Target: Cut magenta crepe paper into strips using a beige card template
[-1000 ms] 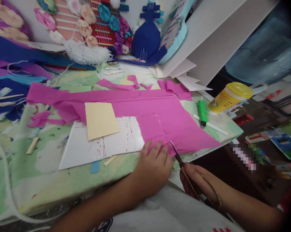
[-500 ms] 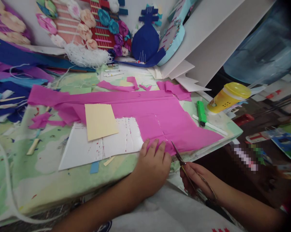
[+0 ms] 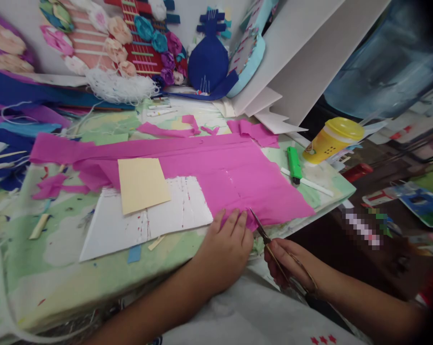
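Note:
A wide sheet of pink crepe paper [image 3: 219,163] lies across the table, partly over a white board [image 3: 108,225]. My left hand [image 3: 227,249] rests on the paper's near edge with its fingers laid out on it; the thumb is hidden. Just to the right, my right hand [image 3: 291,263] grips a pair of scissors [image 3: 261,227]. The blades point away from me over the near edge of the paper, close to the left fingertips, and look nearly closed. A cream-coloured rectangular card [image 3: 144,187] sits on the board and the paper.
A green lighter [image 3: 294,165], a white stick [image 3: 311,184] and a yellow lidded cup [image 3: 333,139] are at the right end of the table [image 3: 68,282]. Decorated paper instruments, including a blue lute shape [image 3: 209,67], stand along the back. White cord [image 3: 0,268] trails at the left.
The view has shifted slightly. The pink paper's right corner has drawn in towards the left. Both hands keep nearly the same places, the scissors still at the near edge.

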Tool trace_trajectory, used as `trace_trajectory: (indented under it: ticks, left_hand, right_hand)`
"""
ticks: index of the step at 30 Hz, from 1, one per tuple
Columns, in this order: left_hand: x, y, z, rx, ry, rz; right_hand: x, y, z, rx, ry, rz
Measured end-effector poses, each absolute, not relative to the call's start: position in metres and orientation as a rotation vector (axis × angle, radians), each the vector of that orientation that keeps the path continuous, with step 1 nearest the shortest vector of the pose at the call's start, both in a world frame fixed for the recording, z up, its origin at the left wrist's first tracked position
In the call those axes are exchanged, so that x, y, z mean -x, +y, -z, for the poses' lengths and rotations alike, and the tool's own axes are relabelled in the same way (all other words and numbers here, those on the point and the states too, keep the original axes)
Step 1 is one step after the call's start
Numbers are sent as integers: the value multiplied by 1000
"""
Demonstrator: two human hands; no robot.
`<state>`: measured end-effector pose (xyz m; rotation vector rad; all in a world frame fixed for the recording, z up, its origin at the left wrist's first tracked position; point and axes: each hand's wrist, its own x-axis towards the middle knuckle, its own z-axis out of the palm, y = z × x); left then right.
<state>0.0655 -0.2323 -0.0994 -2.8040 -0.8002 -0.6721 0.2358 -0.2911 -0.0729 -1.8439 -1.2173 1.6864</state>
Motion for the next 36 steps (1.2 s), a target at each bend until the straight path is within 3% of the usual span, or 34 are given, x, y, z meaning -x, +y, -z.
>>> trace_trajectory:
  ticks: [8, 36]
  left_hand:
    - [-66, -232, 99, 2816, -829, 666]
    - [-68, -232, 95, 2764, -959, 749]
  right_hand:
    - [-240, -294, 92, 1810, -1376, -1543]
    - [-244, -291, 111, 1650, -1400, -1502]
